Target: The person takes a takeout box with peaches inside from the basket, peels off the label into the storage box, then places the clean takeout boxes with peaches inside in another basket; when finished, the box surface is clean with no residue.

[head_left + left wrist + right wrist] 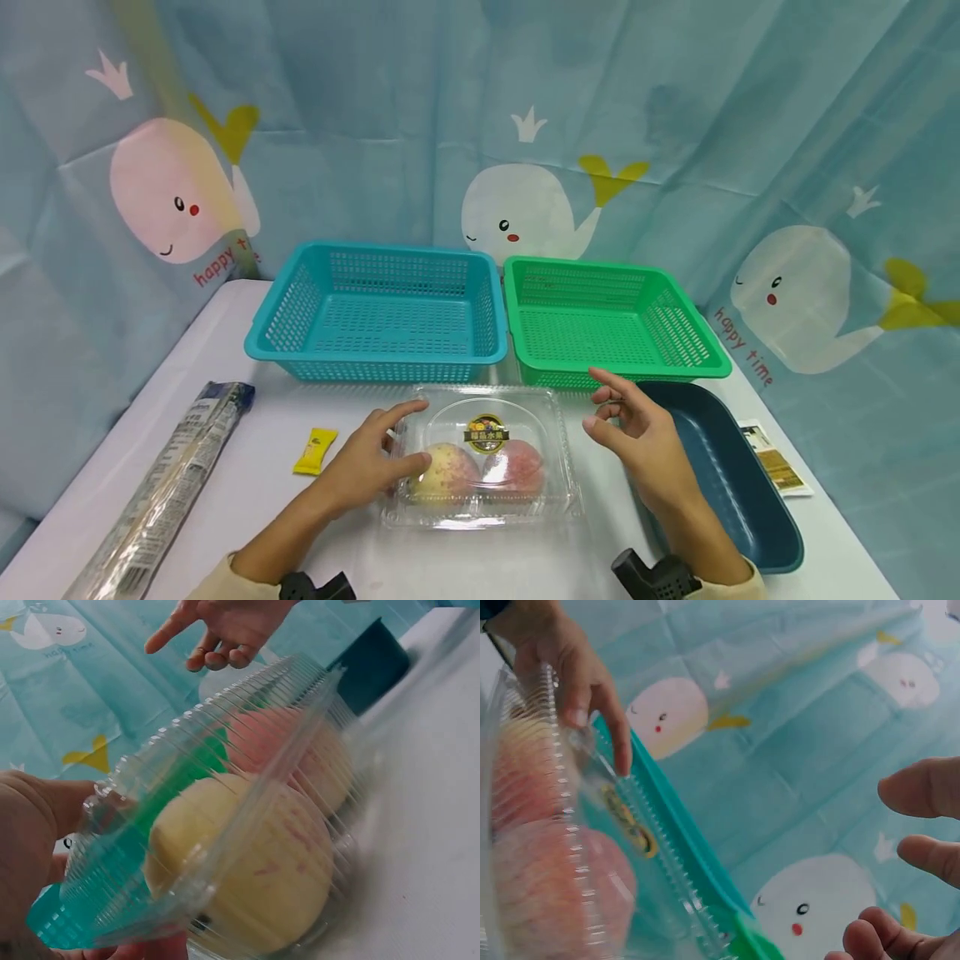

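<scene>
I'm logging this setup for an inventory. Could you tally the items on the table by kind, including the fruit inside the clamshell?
Baskets: 2 (blue basket, green basket)
Dark blue tray: 1
Clear clamshell: 1
Peaches: 2 (yellowish peach, pink peach)
Packets: 3 (small yellow packet, long silvery packet, brown-and-white packet)
Total: 9

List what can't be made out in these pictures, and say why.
Long silver plastic packet: near end cut by head view's bottom edge.
Flat brown-and-white packet: partly hidden by the dark-blue oblong tray, head view.
Small yellow wrapper: printing too small, head view.
Round pinkish fruit: partly hidden by the round pale-yellow fruit, left wrist view.
Black-gold label on clear plastic box: writing blurred, right wrist view.
</scene>
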### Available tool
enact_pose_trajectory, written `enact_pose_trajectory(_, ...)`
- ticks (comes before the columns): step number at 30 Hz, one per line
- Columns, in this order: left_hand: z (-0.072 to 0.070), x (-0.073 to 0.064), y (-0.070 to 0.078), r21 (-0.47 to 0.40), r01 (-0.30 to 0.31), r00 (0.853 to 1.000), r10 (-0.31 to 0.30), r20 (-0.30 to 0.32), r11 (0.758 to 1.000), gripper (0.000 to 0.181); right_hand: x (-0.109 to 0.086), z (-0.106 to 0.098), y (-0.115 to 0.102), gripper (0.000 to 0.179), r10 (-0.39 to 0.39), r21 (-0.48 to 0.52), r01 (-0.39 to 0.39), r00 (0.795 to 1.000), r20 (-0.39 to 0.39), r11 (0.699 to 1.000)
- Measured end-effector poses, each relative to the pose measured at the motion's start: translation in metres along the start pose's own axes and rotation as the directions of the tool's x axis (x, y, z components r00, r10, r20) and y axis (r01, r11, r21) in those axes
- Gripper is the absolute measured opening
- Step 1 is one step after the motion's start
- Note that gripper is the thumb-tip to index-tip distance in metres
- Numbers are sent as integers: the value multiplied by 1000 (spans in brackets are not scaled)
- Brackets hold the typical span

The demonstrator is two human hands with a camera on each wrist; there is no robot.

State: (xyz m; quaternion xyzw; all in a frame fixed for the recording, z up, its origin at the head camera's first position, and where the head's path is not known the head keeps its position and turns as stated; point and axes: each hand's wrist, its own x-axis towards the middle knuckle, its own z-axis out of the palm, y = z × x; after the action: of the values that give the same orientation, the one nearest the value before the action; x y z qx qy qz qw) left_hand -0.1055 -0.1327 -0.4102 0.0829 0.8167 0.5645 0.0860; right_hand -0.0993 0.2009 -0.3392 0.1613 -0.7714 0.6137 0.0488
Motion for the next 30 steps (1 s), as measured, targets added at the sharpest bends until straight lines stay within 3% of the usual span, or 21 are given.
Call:
enact_pose_trajectory(5,-1,1,2,-109,40,999,-38,26,993,68,11,-4,-12,56,-29,-28,31,997,76,999)
enact_pose_trajectory(13,-1,3,2,-164,51,998,-45,40,985,70,36,6,-15,48,18,-114,4,981,192,993)
enact_pose_trajectory(20,-1,2,4,-177,48,998,-40,48,983,71,59,29,-9,37,63,-223,12,943,325,975)
enact_pose_trajectory(30,0,2,3,-181,54,998,-45,51,982,72,78,51,6,27,144,-295,-17,900,412,955)
